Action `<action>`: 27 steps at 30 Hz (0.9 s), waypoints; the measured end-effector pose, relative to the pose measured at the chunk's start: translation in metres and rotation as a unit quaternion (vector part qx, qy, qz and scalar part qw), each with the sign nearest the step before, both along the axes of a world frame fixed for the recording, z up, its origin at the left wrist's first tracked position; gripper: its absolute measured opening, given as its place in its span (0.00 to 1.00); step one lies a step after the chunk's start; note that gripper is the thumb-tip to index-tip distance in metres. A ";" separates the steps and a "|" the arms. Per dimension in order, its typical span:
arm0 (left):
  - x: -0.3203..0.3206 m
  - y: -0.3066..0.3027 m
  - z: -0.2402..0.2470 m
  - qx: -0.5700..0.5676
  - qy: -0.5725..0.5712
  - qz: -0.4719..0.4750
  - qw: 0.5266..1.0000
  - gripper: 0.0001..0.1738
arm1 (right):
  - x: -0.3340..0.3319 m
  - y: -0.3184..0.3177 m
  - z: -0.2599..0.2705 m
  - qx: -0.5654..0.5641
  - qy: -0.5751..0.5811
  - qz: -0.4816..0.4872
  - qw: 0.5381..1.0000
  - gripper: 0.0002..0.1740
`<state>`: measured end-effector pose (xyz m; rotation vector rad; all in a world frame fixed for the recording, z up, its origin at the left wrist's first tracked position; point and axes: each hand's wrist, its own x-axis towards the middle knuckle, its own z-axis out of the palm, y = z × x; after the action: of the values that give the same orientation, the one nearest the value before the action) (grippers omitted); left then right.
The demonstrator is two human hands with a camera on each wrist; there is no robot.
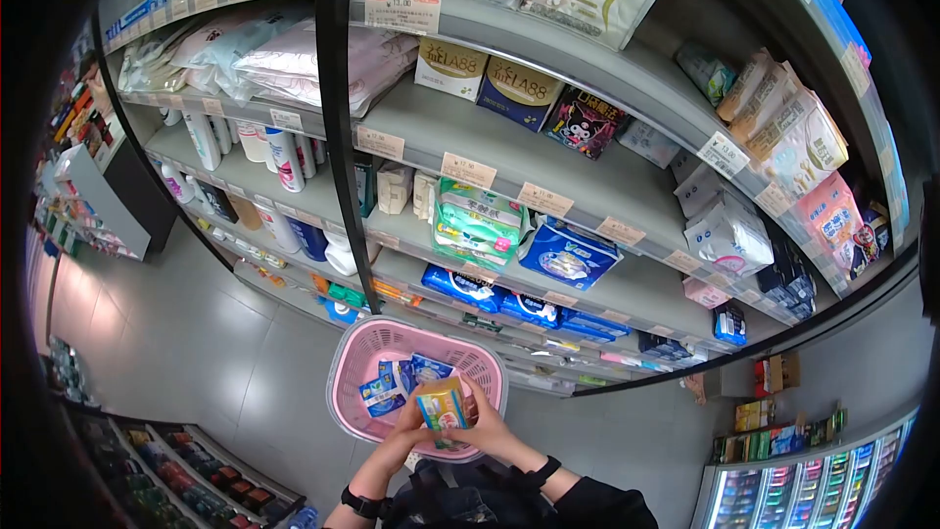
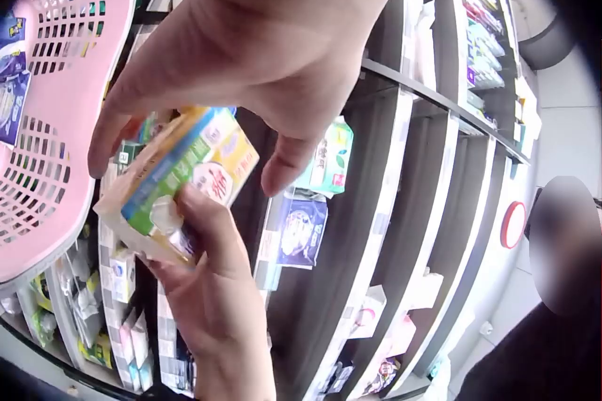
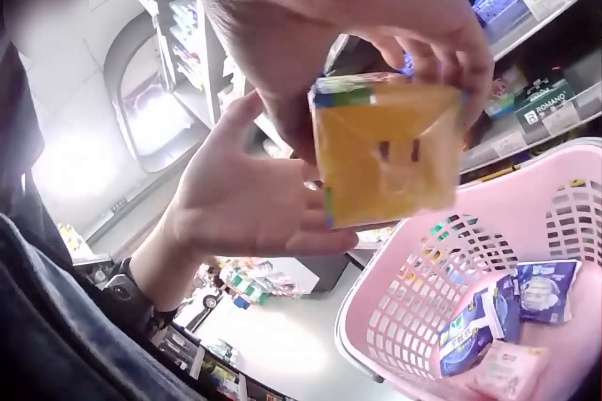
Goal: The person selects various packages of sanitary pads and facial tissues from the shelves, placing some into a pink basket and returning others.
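Observation:
In the head view, a boxy yellow wrapped pack [image 1: 441, 402] with green and blue printing is held over a pink basket [image 1: 341, 387]. My right hand [image 1: 493, 431] grips it, thumb on the printed side in the left wrist view. My left hand [image 1: 401, 436] is beside the pack; in the right wrist view its fingers [image 3: 315, 232] reach out straight, partly hidden behind it. The left thumb [image 2: 287, 166] stands away from the wrapper. Inside the basket lie blue packets [image 1: 388, 389] and a pale pink packet [image 3: 508, 370].
Ahead rises a tall shelf unit [image 1: 597, 88] with packets, boxes and price tags. A black upright post [image 1: 336, 88] divides it. Lower racks [image 1: 186, 470] stand at left behind the basket, a lit display [image 1: 798, 490] at right. Grey tiled floor [image 1: 211, 333] lies around.

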<state>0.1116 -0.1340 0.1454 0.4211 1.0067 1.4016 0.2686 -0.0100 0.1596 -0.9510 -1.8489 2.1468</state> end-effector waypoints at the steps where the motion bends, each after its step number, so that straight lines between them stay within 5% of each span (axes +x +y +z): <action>1: 0.003 0.002 0.002 -0.014 0.014 -0.010 1.000 0.49 | -0.003 0.000 0.003 0.151 -0.015 -0.012 0.988 0.52; 2: 0.006 0.005 0.004 -0.014 0.014 -0.009 1.000 0.49 | -0.006 0.001 0.007 0.298 -0.030 -0.024 0.954 0.52; 4: 0.012 0.013 0.007 -0.113 -0.050 0.028 0.992 0.36 | -0.010 0.001 0.026 0.333 -0.077 -0.005 0.940 0.51; 8: 0.018 0.035 -0.004 -0.171 -0.064 0.059 0.981 0.29 | -0.014 0.005 0.026 0.424 -0.174 0.062 0.887 0.46; 11: 0.014 0.047 -0.056 -0.176 -0.163 0.077 0.968 0.22 | -0.007 0.015 0.026 0.466 -0.072 0.033 0.881 0.43; 12: 0.011 0.053 -0.054 -0.212 -0.183 0.089 0.956 0.16 | -0.004 0.019 0.031 0.466 -0.070 0.029 0.881 0.43; 15: -0.003 0.069 -0.111 -0.191 -0.204 0.105 0.954 0.15 | 0.019 0.036 0.046 0.358 -0.051 0.011 0.932 0.36; 17: -0.012 0.092 -0.101 -0.191 -0.193 0.127 0.954 0.15 | 0.042 0.046 0.046 0.247 -0.067 0.022 0.967 0.31; 27: -0.049 0.181 -0.122 -0.226 -0.185 0.215 0.932 0.23 | 0.136 0.060 0.037 0.167 -0.115 -0.078 0.976 0.24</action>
<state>0.0625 0.0470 0.0233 -0.4185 1.1007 1.4993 0.4046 0.0496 0.1962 -1.2536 -2.0715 1.6262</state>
